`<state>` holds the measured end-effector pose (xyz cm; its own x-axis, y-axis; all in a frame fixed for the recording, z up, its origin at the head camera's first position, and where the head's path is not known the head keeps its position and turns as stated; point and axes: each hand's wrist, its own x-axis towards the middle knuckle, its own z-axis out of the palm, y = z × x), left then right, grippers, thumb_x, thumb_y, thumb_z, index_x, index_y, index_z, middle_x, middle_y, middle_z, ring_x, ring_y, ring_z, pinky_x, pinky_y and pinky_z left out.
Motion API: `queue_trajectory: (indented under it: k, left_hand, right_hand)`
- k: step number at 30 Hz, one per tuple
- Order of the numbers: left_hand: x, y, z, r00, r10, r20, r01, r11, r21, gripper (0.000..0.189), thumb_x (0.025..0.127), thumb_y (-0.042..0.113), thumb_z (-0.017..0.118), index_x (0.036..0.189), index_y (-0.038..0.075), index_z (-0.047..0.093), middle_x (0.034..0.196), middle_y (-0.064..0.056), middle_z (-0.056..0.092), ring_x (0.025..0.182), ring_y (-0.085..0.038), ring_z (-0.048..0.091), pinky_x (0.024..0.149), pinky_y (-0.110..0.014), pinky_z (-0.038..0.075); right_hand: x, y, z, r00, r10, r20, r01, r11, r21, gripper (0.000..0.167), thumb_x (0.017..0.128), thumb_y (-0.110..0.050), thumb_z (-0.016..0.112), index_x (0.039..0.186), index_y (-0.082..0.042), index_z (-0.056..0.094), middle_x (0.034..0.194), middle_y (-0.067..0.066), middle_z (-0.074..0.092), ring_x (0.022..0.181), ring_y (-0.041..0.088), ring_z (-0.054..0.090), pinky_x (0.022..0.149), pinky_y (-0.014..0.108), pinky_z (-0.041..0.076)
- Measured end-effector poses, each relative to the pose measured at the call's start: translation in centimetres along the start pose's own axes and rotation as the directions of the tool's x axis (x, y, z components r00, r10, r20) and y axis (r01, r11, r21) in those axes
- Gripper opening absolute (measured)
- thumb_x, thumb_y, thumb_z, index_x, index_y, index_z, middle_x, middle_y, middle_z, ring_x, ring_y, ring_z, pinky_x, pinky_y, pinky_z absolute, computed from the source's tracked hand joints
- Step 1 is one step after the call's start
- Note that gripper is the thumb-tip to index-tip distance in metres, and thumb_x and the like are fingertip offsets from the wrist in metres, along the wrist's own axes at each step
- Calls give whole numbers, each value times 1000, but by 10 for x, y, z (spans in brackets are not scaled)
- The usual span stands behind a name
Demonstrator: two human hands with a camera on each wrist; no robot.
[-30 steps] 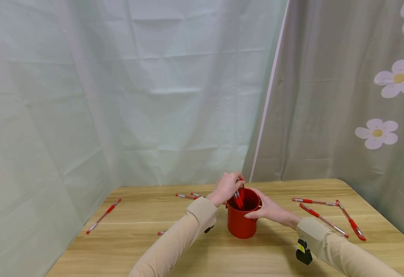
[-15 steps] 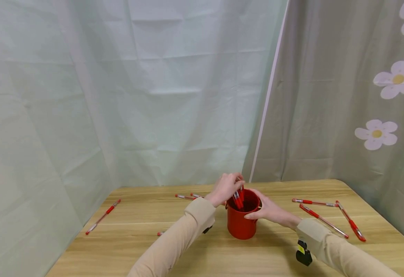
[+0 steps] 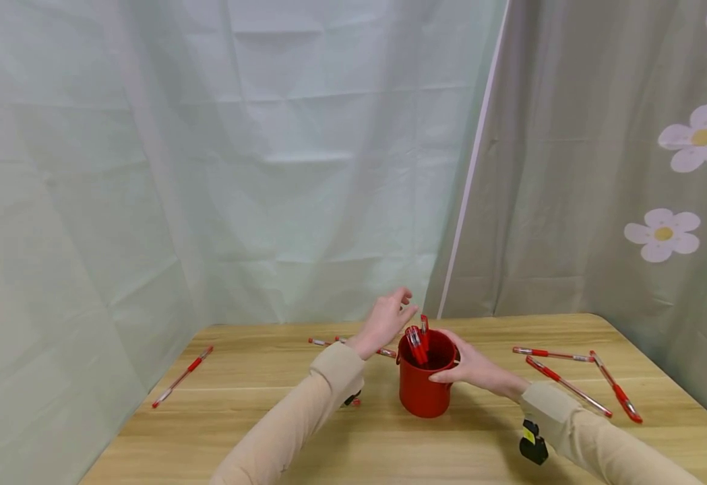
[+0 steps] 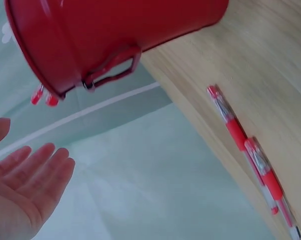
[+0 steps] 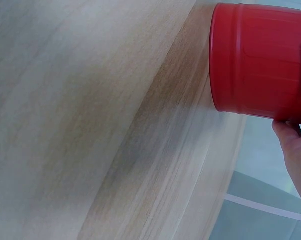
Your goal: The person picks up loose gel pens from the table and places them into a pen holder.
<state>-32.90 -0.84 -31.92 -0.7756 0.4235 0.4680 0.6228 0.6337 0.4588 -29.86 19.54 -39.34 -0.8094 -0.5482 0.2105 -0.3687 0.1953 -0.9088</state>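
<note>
A red metal bucket (image 3: 424, 394) with small side handles stands upright on the table, with several red pens (image 3: 416, 345) leaning inside it, their ends above the rim. My right hand (image 3: 471, 367) grips the bucket's right side, thumb at the front and fingers toward the back of the rim. In the right wrist view the bucket (image 5: 263, 60) is large and only part of the hand (image 5: 296, 155) shows. My left hand (image 3: 386, 320) is up at the left of the bucket, apart from the pens, holding nothing. The left wrist view shows its fingers (image 4: 38, 175) loosely extended near the rim.
Two pens (image 4: 258, 160) lie left of the bucket, partly behind my left arm. A single pen (image 3: 182, 377) lies at the far left. Several pens (image 3: 568, 384) lie at the right, beyond my right wrist. A curtain (image 3: 329, 168) hangs behind the table (image 3: 256, 377).
My left hand has let go of the pens in the bucket and moved up and left, its fingers opening. The pens now lean against the rim. My right hand stays on the bucket.
</note>
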Motion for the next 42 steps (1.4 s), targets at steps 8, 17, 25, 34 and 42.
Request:
queue_trajectory:
  k: [8,17,25,34,42]
  left_hand:
    - [-9,-11,-14,999,22,-40,-23,1000,-19,25,93,20,54,110,2,51,102,-13,56,90,-26,55,74,-33,46]
    - [-20,-19,-23,998,13,-59,-15,999,-29,24,92,18,55,109,2,52,101,-10,56,90,-24,55,74,-32,46]
    - [-30,-24,-23,999,5,-38,-4,1000,17,23,92,20,55,108,4,53,101,-7,56,89,-21,55,73,-30,46]
    - [-45,-35,-28,999,36,28,-38,996,83,25,91,23,57,108,5,53,102,-6,55,92,-21,53,76,-32,45]
    - [-57,-53,-30,983,148,107,-167,967,191,21,88,19,61,102,5,56,99,-7,57,86,-21,56,69,-29,47]
  right_hand:
    - [1,2,-1,1000,-9,5,9,1000,-10,73,76,-15,73,137,-12,30,127,9,46,113,28,42,84,41,41]
    - [-2,1,-3,1000,-9,-13,9,1000,-30,75,76,-16,73,137,-11,29,127,10,45,113,29,42,85,42,40]
    - [-3,2,-3,1000,3,-6,-4,1000,-31,73,77,-16,73,136,-11,30,127,10,45,114,28,42,87,44,38]
    - [-2,2,-3,1000,-1,-24,0,1000,-29,75,75,-16,74,136,-12,30,126,9,45,113,28,42,85,42,40]
    - [-2,1,-3,1000,5,-16,-5,1000,-30,75,76,-16,74,136,-12,30,127,9,45,114,27,42,87,42,38]
